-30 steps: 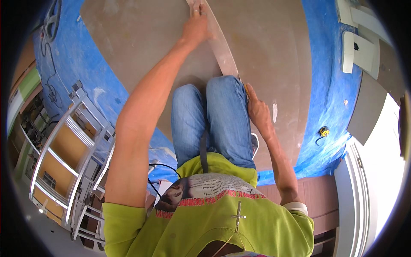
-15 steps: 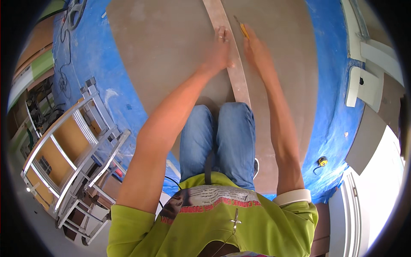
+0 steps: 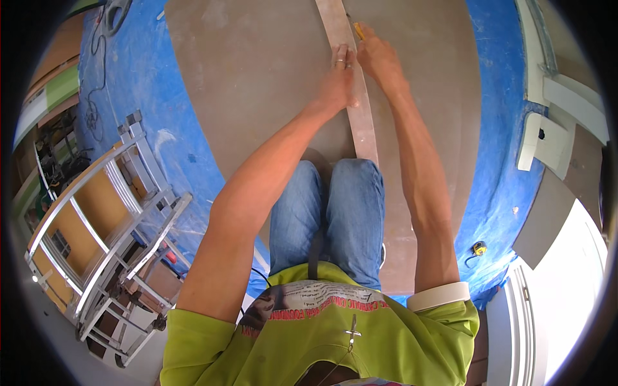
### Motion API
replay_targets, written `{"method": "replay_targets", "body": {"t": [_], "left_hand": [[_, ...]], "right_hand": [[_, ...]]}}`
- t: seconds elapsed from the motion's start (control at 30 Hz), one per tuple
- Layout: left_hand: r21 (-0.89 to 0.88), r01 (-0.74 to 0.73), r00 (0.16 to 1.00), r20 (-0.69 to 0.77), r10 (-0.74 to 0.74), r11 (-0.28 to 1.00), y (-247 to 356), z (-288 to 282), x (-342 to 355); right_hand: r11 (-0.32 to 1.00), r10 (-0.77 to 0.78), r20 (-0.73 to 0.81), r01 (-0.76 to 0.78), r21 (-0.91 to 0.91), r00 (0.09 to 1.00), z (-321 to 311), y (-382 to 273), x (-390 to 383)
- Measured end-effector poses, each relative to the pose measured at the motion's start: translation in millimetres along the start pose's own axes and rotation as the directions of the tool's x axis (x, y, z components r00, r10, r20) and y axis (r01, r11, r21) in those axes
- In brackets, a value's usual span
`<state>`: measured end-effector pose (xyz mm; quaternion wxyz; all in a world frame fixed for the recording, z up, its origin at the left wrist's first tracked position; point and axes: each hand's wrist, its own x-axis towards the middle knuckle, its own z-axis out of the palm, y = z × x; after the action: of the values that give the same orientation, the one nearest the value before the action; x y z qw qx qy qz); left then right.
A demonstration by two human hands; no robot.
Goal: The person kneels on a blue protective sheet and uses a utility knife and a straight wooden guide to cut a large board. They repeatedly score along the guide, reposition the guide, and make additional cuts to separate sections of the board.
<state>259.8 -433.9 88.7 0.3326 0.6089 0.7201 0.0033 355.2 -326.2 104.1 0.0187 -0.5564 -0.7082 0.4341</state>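
A long pale strip (image 3: 362, 128) lies lengthwise on a large grey-brown board (image 3: 232, 83), reaching down to my jeans-clad knees (image 3: 354, 193). My left hand (image 3: 338, 83) rests on the strip with thumb and fingers apart, its fingertips pressed down and slightly blurred. My right hand (image 3: 380, 61), higher up, is closed on a yellow-handled utility knife (image 3: 359, 31) at the strip's right edge, with the blade end toward the top of the view.
Blue sheeting (image 3: 499, 96) surrounds the board. An aluminium ladder (image 3: 103, 238) stands at left, with cables (image 3: 96, 90) and tools beyond. A yellow tape measure (image 3: 479, 248) lies at right, near white panels (image 3: 541, 141) and offcuts.
My right hand has moved from beside my right knee up along the strip, with the knife. My left hand has come down the strip toward me. My knees appear lower in view.
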Motion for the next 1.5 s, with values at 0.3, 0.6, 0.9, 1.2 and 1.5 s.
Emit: {"method": "replay_targets", "body": {"t": [0.3, 0.6, 0.9, 1.2, 1.5], "left_hand": [[0.107, 0.080, 0.997, 0.005, -0.081, 0.991, -18, -1, -16], [0.117, 0.018, 0.999, 0.038, -0.023, 0.993, 1, 4, 2], [0.120, 0.022, 1.000, -0.008, -0.021, 0.993, -1, 12, 6], [0.095, -0.002, 0.997, -0.080, 0.009, 0.995, -17, 17, 4], [0.155, 0.005, 0.999, -0.037, 0.001, 0.988, 3, 10, 3]], "right_hand": [[0.988, -0.120, 0.190, 0.137, -0.078, 0.974, 17, -24, 33], [0.983, -0.030, 0.207, 0.067, -0.170, 0.978, -13, -11, 32], [0.977, -0.065, 0.108, 0.085, -0.194, 0.992, 2, 18, -9], [0.987, -0.094, 0.076, 0.103, -0.121, 0.993, 17, 41, -74], [0.992, 0.063, 0.104, -0.051, -0.113, 0.993, 14, 65, -143]]}}
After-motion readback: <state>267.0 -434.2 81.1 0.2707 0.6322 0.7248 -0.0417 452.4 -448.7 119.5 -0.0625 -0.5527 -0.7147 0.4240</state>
